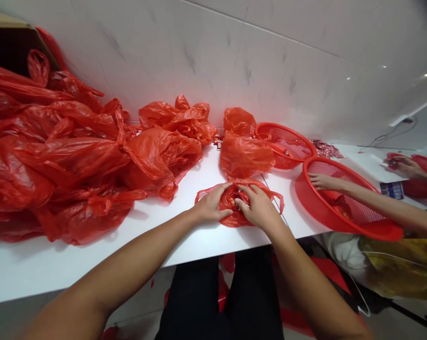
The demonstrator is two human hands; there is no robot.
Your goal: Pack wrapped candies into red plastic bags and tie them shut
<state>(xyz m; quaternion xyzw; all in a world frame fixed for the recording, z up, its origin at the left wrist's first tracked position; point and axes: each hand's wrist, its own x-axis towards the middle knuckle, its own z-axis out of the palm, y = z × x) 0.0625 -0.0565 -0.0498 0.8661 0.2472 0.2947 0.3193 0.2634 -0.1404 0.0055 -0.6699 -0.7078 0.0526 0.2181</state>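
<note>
On the white table [185,236] in front of me lies a red plastic bag [241,219], its mouth spread and its handles out to the sides. Small shiny wrapped pieces [231,202], red and gold, show inside it. My left hand [213,204] curves around the bag's left side, with thumb and fingers closed on the thin plastic. From the right, my right hand [257,204] reaches into the mouth, thumb and fingertips closed around some of the wrapped pieces. The fingers partly hide what they hold.
Filled red bags [57,165] are heaped at the left by a cardboard box [8,21]. Another filled bag [246,153] stands behind my hands. Two red baskets [305,203] [284,160] stand at right; a co-worker's hand [326,182] reaches into the nearer one. A wall bounds the back.
</note>
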